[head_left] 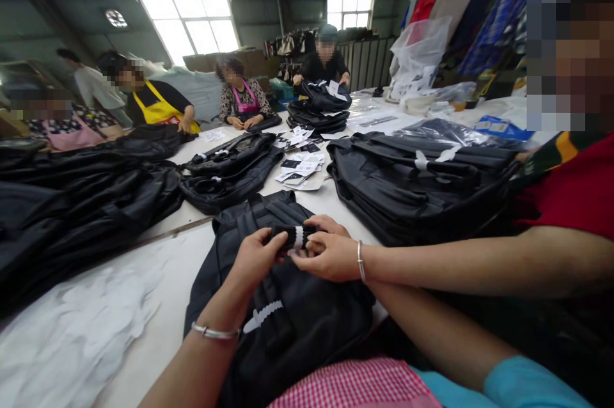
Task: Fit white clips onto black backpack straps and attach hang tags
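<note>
A black garment (288, 325) with white trim lies on the white table (158, 331) right in front of me. My left hand (256, 258), a silver bangle on its wrist, is closed on one end of a black ribbed band with a white stripe (293, 236). My right hand (326, 251) is closed on the band's other end. My blue-sleeved right forearm (432, 331) rises from the lower right. A bangled forearm (480, 261) reaches in level from the right, under a co-worker's red shirt. Both end at that hand, so I cannot tell whose fingers show.
Stacks of black garments (417, 184) lie right of centre, at the far left (71, 203) and mid-table (230, 171). Paper tags (300, 165) are scattered between them. White paper sheets (71, 331) cover the near left. Several seated people (242, 101) work along the far edge.
</note>
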A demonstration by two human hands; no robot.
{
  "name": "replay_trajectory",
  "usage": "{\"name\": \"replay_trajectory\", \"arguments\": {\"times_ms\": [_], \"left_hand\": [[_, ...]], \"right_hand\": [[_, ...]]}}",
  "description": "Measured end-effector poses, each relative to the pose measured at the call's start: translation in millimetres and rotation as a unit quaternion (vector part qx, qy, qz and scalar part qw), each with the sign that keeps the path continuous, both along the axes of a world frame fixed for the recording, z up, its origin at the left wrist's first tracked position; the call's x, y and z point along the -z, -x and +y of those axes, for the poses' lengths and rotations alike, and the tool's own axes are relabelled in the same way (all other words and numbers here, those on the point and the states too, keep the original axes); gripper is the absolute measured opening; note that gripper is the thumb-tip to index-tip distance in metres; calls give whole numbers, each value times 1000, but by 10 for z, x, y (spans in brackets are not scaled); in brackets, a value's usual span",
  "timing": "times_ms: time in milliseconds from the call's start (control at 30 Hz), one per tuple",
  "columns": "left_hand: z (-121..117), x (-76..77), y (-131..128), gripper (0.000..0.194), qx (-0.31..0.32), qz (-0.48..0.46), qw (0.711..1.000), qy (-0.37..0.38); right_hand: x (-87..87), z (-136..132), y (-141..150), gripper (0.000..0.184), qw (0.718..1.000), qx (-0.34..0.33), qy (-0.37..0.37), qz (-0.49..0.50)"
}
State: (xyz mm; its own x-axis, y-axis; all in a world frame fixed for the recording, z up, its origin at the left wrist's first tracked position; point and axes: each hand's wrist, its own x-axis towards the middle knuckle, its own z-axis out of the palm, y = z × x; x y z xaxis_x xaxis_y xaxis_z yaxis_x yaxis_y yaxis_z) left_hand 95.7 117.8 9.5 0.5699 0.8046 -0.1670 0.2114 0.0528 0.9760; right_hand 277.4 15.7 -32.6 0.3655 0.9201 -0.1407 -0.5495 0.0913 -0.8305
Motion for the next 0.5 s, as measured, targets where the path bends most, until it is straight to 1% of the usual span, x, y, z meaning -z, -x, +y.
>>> {"name": "replay_trajectory", "arguments": {"times_ms": [67, 133, 200, 267, 333, 367, 433, 500], "left_hand": [[199, 90, -4, 25, -57, -32, 992, 105], [349, 163, -33, 26, -84, -55, 983, 157], [427, 209, -95, 28, -82, -61, 981, 166], [446, 226, -185, 32, -64, -63, 982, 167], [436, 218, -287, 35, -52, -59, 983, 165], [430, 208, -337, 37, -52, -54, 984, 161], [423, 181, -425, 42, -54, -40, 987, 148], [428, 152, -496, 46, -54, -28, 989, 132]], "right_hand": [[74, -38, -46, 26, 994, 35, -6, -108], [151, -106, -93, 22, 982, 56, -4, -178], [219, -195, -131, 24, 979, 54, -1, -194], [260, -288, -156, 39, 973, 40, -11, -227], [264, -356, -173, 55, 961, 21, -26, -276], [254, -373, -182, 61, 956, 15, -29, -293], [221, -363, -204, 61, 962, 10, -11, -272], [184, -309, -231, 52, 975, 2, 17, -221]]}}
